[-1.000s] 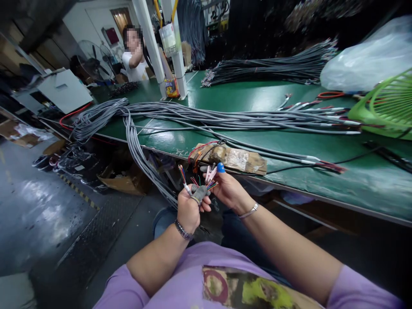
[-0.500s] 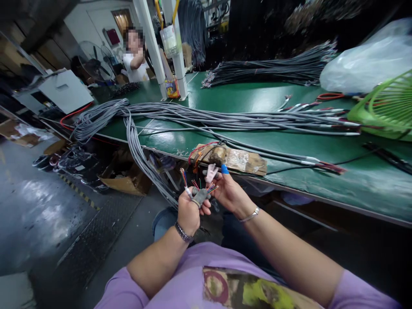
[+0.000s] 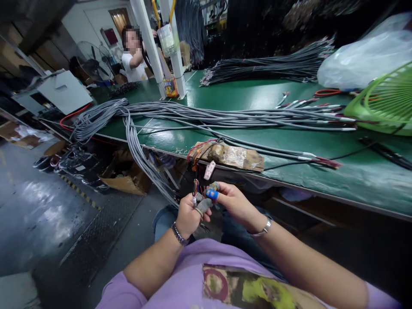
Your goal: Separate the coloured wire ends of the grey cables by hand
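My left hand [image 3: 190, 213], with a grey cover on its thumb, is closed around the end of a grey cable; a bundle of thin coloured wires [image 3: 195, 187] sticks up from it. My right hand [image 3: 229, 196] has finger covers, one of them blue, and pinches at the fanned-out wires [image 3: 202, 189] beside the left thumb. The wire tips between its fingers are hidden. Just beyond the hands, a small pink-white piece [image 3: 210, 170] hangs at the bench edge below a wooden board [image 3: 236, 158] with a taped patch and a brown lump on it.
Long grey cables [image 3: 193, 115] lie along the green bench [image 3: 180, 148], some drooping over its front edge. Black cables [image 3: 267, 68], a plastic bag [image 3: 349, 68] and a green basket [image 3: 383, 103] are farther back. A person [image 3: 132, 56] stands behind a white post [image 3: 148, 47].
My right hand has let go of the pink-white piece, which now hangs at the bench edge. It has come down to the wires by my left thumb.
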Demonstrator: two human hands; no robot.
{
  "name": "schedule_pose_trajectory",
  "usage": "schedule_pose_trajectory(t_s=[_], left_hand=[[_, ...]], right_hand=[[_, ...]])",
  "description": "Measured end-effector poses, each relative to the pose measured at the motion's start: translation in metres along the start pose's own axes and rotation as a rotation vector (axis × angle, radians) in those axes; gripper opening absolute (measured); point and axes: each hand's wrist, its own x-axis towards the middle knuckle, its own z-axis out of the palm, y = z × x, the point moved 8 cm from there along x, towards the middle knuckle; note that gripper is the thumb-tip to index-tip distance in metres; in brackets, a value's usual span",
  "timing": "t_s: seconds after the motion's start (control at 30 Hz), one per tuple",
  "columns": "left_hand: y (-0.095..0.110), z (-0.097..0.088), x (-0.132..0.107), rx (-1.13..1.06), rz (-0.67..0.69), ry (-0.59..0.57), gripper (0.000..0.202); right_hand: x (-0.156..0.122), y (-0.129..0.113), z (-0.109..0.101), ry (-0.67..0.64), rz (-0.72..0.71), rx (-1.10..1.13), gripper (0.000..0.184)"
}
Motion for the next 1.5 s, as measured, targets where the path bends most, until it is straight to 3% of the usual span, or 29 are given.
schedule_pose_trajectory(t_s=[0.27,0.53,0.8,0.93,1.07,1.27,1.5], left_hand=[[0.001,-0.008,0.000,-0.196,0.063,0.192,0.031],[0.004,-0.010,0.003,-0.300,0.059,0.246,0.031],[0.015,-0.005,0.009,-0.319,0.064,0.179,0.028],[0.018,0.002,0.013,-0.305,0.066,0.135,0.027],[0.019,0.005,0.018,-0.286,0.043,0.136,0.031],[0.017,0.006,0.022,-0.292,0.034,0.134,0.032],[0.012,0.006,0.023,-0.287,0.017,0.139,0.031]], right_hand=[[-0.001,0.008,-0.001,0.123,0.000,0.017,0.026],[0.002,0.013,-0.003,0.093,0.026,0.120,0.026],[0.030,0.030,-0.026,0.181,0.228,0.393,0.032],[0.043,0.015,-0.020,0.118,0.102,0.317,0.038],[0.043,0.005,-0.026,0.243,-0.090,0.131,0.047],[0.049,0.022,-0.014,0.153,0.064,0.368,0.050],[0.053,0.025,-0.012,0.183,0.113,0.534,0.045]])
